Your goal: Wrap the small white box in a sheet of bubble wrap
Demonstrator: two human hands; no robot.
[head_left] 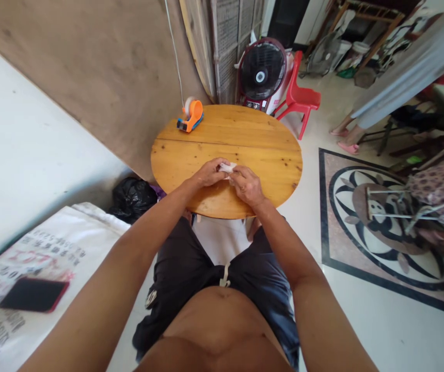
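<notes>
Over the near half of a round wooden table, my two hands meet around a small white, paper-like piece. My left hand grips its left end between thumb and fingers. From the other side my right hand pinches its right end, the fingers bent and close together. The piece is small and partly covered by my fingers, so its exact kind does not show. An orange and blue tape dispenser with a roll of tape stands at the table's far left edge.
Behind the table stand a dark fan and a red chair. A black plastic bag lies at left, near a white printed sack bearing a phone. At right, a person in grey trousers stands near furniture.
</notes>
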